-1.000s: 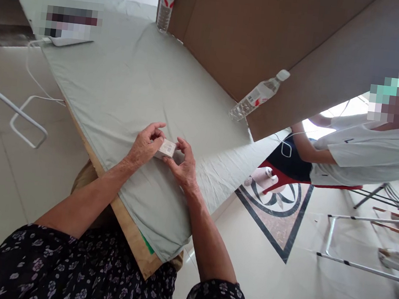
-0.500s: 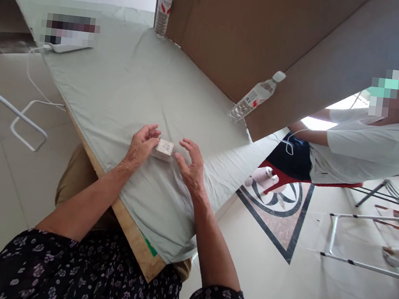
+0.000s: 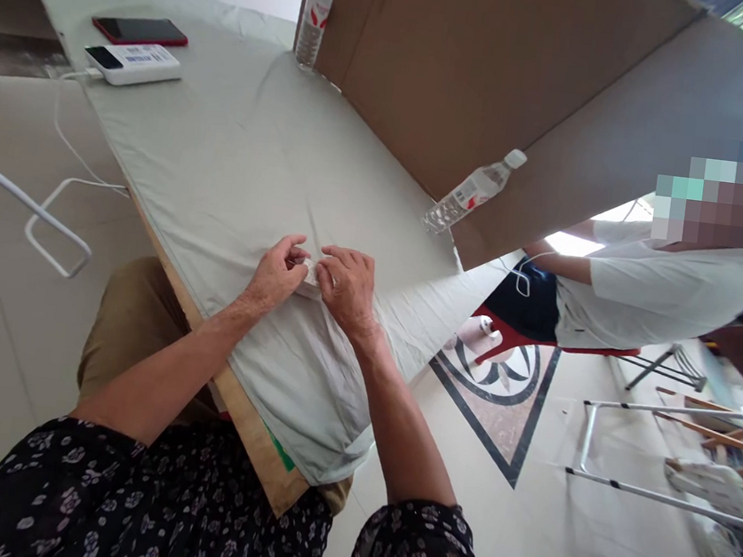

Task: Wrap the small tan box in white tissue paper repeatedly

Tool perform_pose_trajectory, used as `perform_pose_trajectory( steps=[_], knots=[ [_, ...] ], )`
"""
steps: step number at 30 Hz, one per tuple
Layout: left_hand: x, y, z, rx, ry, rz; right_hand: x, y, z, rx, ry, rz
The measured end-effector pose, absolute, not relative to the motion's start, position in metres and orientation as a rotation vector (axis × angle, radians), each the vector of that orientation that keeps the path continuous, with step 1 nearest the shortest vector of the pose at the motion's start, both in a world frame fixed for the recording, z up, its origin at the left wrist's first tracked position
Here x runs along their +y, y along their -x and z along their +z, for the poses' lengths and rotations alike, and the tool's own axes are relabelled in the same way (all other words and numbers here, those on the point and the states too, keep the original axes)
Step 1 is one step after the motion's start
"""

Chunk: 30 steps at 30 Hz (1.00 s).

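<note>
A small pale box [image 3: 309,288], clear like plastic around its sides, rests on the cloth-covered table [image 3: 237,165] near its front edge. My left hand [image 3: 276,275] grips the box's left end, with the thumb along it and the other fingers curled behind. On the opposite end, my right hand [image 3: 348,288] has its thumb and fingers closed against the box. Most of the box is hidden behind my fingers, so I cannot tell exactly what they pinch.
Clear water bottles stand by the cardboard panel [image 3: 428,70]: an upright bottle [image 3: 315,22] and a nearer bottle [image 3: 473,194]. A phone [image 3: 141,30] and a white power bank [image 3: 134,64] with a cable lie far left. A person in a white shirt [image 3: 665,294] sits at right.
My right hand has moved left from beside the box and closed onto its right end. My left hand stays at the left end. The view has shifted slightly.
</note>
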State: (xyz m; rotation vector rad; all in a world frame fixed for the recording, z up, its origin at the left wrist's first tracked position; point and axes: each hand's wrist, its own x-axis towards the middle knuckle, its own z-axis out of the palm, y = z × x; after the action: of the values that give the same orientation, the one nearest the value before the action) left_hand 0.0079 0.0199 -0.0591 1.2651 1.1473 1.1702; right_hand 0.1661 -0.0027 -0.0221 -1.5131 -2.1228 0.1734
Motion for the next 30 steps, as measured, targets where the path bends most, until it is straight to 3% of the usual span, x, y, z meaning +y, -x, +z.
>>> perform_pose_trajectory(
  steps=[15, 22, 27, 30],
  knots=[
    [0.014, -0.012, -0.049, 0.962, -1.181, 1.188, 0.064, -0.19, 0.002, -1.86, 1.57, 0.119],
    [0.012, -0.01, -0.043, 0.934, -1.042, 1.022, 0.099, -0.204, 0.0, -1.633, 1.506, 0.345],
    [0.014, -0.012, -0.044, 0.942, -0.971, 1.041, 0.062, -0.215, -0.011, -1.26, 1.454, 0.412],
    [0.015, -0.013, -0.044, 0.954, -0.942, 1.064, 0.02, -0.204, -0.016, -1.362, 1.483, 0.581]
  ],
)
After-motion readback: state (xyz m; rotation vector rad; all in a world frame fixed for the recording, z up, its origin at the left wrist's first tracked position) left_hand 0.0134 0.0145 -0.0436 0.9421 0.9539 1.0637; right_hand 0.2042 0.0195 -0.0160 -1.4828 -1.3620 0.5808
